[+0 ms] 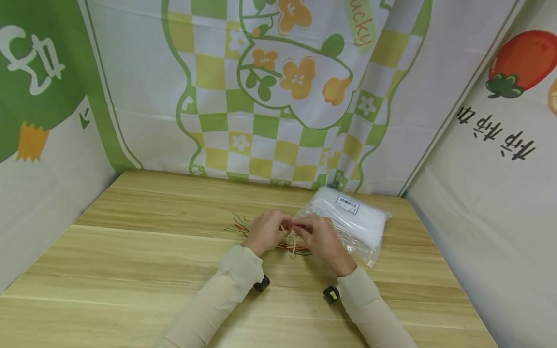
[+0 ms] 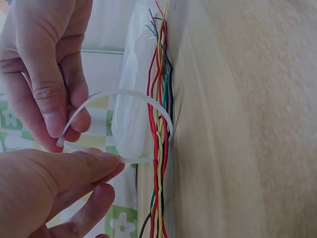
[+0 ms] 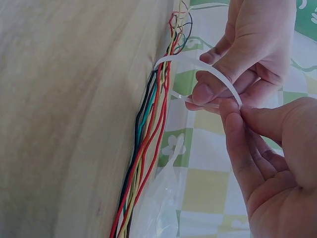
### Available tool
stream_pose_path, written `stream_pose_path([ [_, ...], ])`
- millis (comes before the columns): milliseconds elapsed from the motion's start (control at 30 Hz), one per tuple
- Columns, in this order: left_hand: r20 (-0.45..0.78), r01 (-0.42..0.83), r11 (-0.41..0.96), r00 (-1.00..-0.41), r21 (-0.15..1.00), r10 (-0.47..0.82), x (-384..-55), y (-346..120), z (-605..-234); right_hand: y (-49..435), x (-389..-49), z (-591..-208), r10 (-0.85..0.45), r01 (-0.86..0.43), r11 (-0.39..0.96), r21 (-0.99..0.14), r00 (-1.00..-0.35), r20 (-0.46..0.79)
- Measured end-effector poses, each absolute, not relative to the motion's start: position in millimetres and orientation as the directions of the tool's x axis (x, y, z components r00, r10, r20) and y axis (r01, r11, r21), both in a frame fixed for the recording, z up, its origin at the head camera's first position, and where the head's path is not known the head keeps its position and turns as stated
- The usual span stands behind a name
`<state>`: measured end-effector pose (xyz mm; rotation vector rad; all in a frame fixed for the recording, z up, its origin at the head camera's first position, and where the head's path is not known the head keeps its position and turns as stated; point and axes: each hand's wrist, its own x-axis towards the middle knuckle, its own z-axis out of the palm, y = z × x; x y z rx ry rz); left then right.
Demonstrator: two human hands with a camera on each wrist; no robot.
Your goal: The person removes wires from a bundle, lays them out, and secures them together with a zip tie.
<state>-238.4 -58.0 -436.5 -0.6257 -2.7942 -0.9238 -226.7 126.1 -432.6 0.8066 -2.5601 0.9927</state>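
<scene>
A bundle of thin wires [image 2: 155, 144], red, yellow, green and black, lies along the wooden table [image 1: 143, 270]. A white cable tie [image 3: 218, 72] passes around the bundle as a wide, loose loop. My left hand [image 1: 266, 233] pinches one part of the tie between thumb and fingers. With thumb and index finger, my right hand [image 1: 324, 241] pinches an end of it, close against the left fingertips. Both hands are raised over the wires, whose frayed thin ends spread out left of the left hand in the head view. Fingertips hide the spot where the tie's ends meet.
A clear plastic bag [image 1: 370, 244] of white cable ties with a barcode label [image 1: 347, 205] lies behind and right of my right hand. Printed fabric [image 1: 261, 159] hangs at the table's back edge, with more cloth on both sides. Dark wrist cameras [image 1: 261, 283] sit below each cuff.
</scene>
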Motion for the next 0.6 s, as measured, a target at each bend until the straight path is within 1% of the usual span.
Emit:
stream_pose_path([
  [200, 0.264, 0.444, 0.717, -0.896, 0.538, 0.357, -238.2, -58.3, -437.8, 125.4, -226.7, -433.3, -0.397, -0.572, 0.62, -0.537, -0.819, 0.414],
  [600, 0.27, 0.438, 0.709, -0.899, 0.553, 0.345, -239.3, -57.9, -440.4, 126.2, -225.3, -431.4, -0.4, -0.575, 0.617, -0.537, -0.817, 0.414],
])
